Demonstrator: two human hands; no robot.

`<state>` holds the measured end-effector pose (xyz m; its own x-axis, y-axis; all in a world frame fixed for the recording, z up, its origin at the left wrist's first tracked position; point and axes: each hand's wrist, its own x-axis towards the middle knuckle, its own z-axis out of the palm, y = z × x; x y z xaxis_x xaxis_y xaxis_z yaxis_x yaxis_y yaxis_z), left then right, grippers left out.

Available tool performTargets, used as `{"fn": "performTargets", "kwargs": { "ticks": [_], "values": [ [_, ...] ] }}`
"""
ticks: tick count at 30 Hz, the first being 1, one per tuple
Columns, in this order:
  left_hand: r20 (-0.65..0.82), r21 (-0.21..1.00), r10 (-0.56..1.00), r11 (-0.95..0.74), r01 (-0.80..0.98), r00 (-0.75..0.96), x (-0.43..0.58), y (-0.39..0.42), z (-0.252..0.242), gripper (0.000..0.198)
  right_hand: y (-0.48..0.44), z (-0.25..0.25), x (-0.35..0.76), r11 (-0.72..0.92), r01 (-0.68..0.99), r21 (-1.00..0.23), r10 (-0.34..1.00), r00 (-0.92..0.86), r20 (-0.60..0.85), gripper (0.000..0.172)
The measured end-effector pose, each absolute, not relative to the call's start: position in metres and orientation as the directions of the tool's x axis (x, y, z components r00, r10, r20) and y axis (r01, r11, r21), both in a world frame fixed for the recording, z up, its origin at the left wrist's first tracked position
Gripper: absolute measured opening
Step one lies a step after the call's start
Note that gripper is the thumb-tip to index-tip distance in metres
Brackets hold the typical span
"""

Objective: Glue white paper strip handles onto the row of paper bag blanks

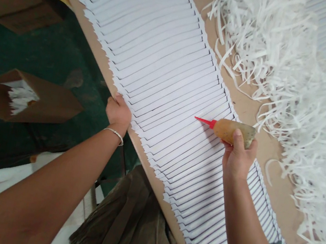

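Note:
My right hand [238, 156] grips a squeeze bottle of amber glue [232, 132] with a red nozzle [206, 122], its tip over the white striped strips [164, 77]. These strips lie overlapped in a long fanned row on a tan board table [247, 108]. My left hand [118, 111] is curled over the table's near edge, against the ragged strip ends. A metal bangle [114, 134] circles my left wrist. The fingers of my left hand are mostly hidden.
A heap of loose white strips [297, 94] covers the far side of the table. Below the near edge, a cardboard box [27, 98] holding white scraps stands on a dark green floor [53, 51]. Brown cloth [131, 224] hangs below the table at the bottom.

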<state>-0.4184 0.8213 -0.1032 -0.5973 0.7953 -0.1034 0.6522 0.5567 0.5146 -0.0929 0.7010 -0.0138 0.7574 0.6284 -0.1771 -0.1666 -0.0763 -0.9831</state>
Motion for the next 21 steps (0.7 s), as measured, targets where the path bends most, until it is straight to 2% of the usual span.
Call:
{"fn": "performTargets", "kwargs": {
  "ticks": [6,14,21],
  "values": [
    [-0.116,0.567,0.790,0.551,0.612,-0.603,-0.417,0.821,-0.102,0.041,0.670,-0.016,-0.134,-0.179,-0.153,-0.972,0.643,0.729,-0.234,0.058],
    [-0.126,0.556,0.774,0.573,0.602,-0.620,-0.417,0.820,-0.104,0.042,0.634,-0.016,-0.178,-0.364,0.130,-0.922,0.693,0.700,-0.175,0.066],
    [-0.130,0.556,0.778,0.571,0.605,-0.615,-0.418,0.819,-0.106,0.046,0.622,-0.004,-0.204,-0.331,0.307,-0.892,0.800,0.592,-0.094,0.064]
  ]
}}
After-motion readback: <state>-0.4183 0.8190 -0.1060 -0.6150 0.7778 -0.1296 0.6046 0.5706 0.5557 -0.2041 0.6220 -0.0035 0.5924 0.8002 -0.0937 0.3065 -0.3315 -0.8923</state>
